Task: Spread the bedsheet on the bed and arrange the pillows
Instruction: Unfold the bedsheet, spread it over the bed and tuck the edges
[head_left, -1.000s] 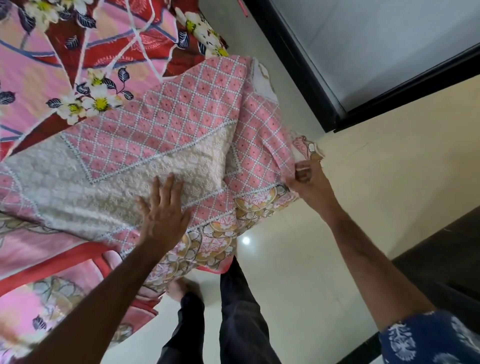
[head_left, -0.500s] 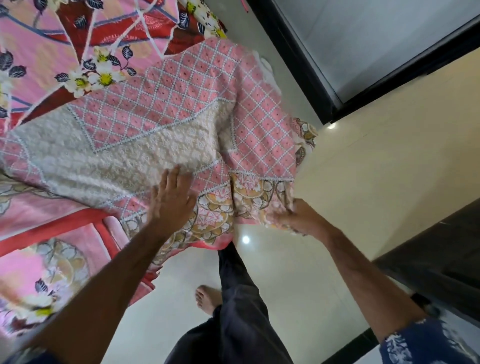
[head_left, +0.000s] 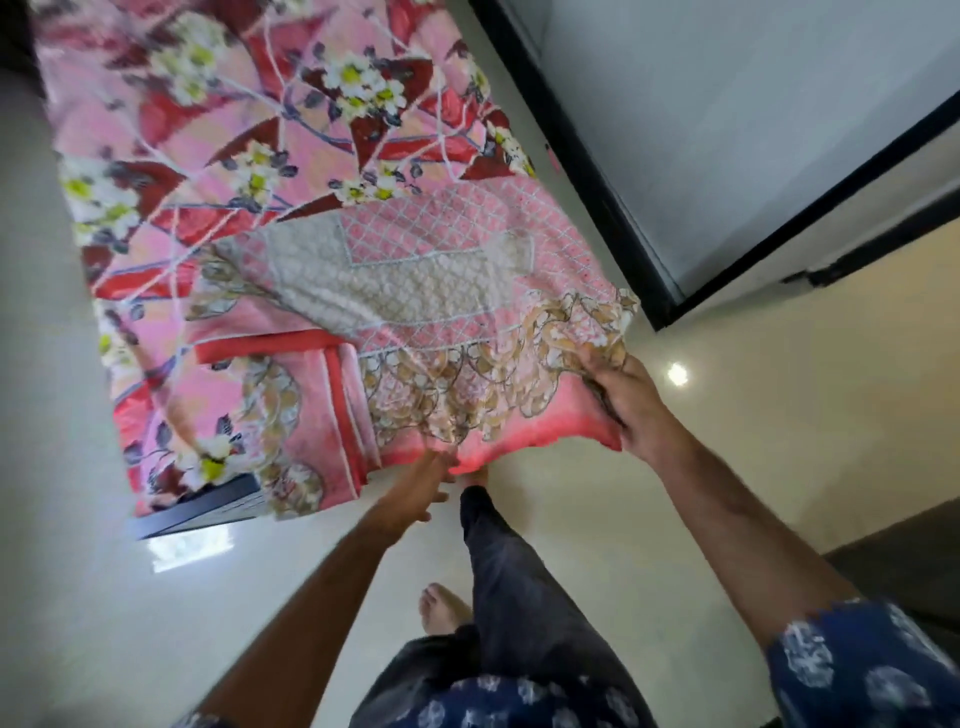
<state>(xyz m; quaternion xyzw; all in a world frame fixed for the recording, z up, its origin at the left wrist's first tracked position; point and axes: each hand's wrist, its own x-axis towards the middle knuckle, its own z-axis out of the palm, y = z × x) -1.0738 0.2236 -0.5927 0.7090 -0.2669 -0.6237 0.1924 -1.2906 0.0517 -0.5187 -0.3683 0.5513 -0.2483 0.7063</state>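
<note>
At the near end of the bed (head_left: 197, 512), the right hand (head_left: 631, 402) grips the bedsheet (head_left: 436, 332) corner; the left hand (head_left: 415, 493) reaches under its near hem, fingers straight. No writing is readable.

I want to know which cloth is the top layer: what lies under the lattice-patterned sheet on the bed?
The floral bedsheet shows beyond the lattice-patterned sheet, which lies on top of it. The mattress underneath is covered.

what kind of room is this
Most likely a bedroom in a home: a bed covered by a floral bedsheet, a patterned pillow on it, a glossy tiled floor.
</note>
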